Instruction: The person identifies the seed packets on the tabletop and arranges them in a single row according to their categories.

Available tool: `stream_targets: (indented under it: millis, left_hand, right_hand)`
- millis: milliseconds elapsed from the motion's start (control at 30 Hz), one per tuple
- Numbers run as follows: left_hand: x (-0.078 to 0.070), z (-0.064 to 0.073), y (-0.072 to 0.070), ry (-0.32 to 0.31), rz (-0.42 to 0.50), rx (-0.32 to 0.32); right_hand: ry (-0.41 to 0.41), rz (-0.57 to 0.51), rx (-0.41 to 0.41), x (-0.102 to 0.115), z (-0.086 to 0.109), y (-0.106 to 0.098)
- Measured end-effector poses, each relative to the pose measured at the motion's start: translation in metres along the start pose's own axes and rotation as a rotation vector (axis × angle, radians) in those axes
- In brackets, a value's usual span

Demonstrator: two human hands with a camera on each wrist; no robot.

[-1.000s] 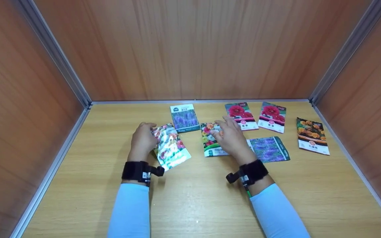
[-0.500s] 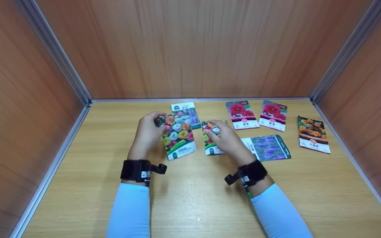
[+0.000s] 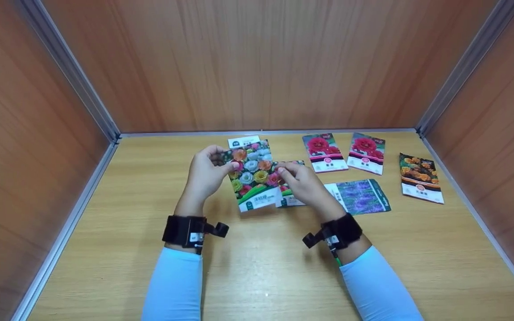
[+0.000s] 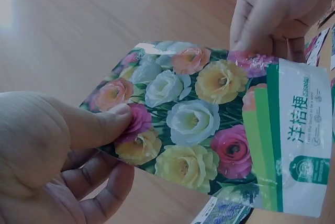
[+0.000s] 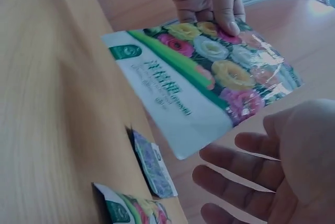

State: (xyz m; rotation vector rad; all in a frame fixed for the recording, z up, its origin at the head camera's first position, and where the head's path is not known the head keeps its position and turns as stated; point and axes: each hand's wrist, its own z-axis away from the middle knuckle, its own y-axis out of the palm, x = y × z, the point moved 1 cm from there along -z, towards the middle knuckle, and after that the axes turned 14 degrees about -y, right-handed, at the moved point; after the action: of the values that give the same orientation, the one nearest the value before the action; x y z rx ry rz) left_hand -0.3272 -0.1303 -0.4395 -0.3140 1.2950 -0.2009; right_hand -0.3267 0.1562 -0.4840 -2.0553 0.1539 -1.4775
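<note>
My left hand [image 3: 208,174] pinches a glossy seed packet [image 4: 193,114] by its edge, thumb on the front and fingers behind. Mixed roses-like blooms in white, yellow, pink and orange cover its printed face, above a white band with green lettering. Raised over the table, it overlaps a lavender packet [image 3: 241,141] in the head view. Beside its opposite edge is my right hand [image 5: 261,166], fingers relaxed and slightly apart, thumb and fingertips near the packet. A second packet with the same flowers [image 3: 288,196] lies under the right hand, partly hidden.
Two red-flower packets [image 3: 325,152] [image 3: 366,153] lie at the back right. Another lavender packet [image 3: 362,196] is sideways near my right wrist, and an orange-flower packet [image 3: 421,178] sits farther right. Wooden panels [image 3: 257,67] wall the table [image 3: 257,276] at back and sides.
My left hand has lifted the mixed-flower packet and carried it right and away from me, toward the right hand. The right hand has drawn its fingers in slightly, staying above the second packet.
</note>
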Motion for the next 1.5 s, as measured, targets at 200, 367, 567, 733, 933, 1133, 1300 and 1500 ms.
stream_targets:
  millis: [200, 367, 567, 733, 933, 1133, 1300, 1500]
  left_hand:
    - [-0.006, 0.008, 0.005, 0.029, 0.001, -0.018]
    - [-0.008, 0.010, 0.011, 0.038, 0.026, -0.011]
    - [-0.006, 0.008, 0.016, 0.077, 0.055, 0.040]
    - [-0.007, 0.009, 0.021, 0.071, -0.025, 0.144]
    - [-0.008, 0.016, 0.031, 0.069, -0.135, 0.214]
    - [-0.011, 0.025, 0.038, 0.135, -0.117, 0.221]
    - [-0.016, 0.030, 0.036, 0.143, -0.079, 0.219]
    - [-0.016, 0.029, 0.036, 0.154, -0.030, 0.240]
  right_hand:
    - [-0.079, -0.091, 0.030, 0.002, 0.001, -0.005]
    - [-0.078, -0.064, 0.035, 0.004, 0.003, -0.010]
    - [-0.086, -0.109, -0.035, 0.003, 0.005, -0.023]
    - [-0.122, -0.130, -0.123, 0.001, 0.006, -0.037]
    - [-0.117, -0.193, -0.216, 0.004, 0.010, -0.048]
    - [-0.146, -0.230, -0.274, 0.012, 0.014, -0.052]
    - [-0.137, -0.210, -0.326, 0.020, 0.015, -0.054]
    - [-0.095, -0.195, -0.351, 0.024, 0.018, -0.058]
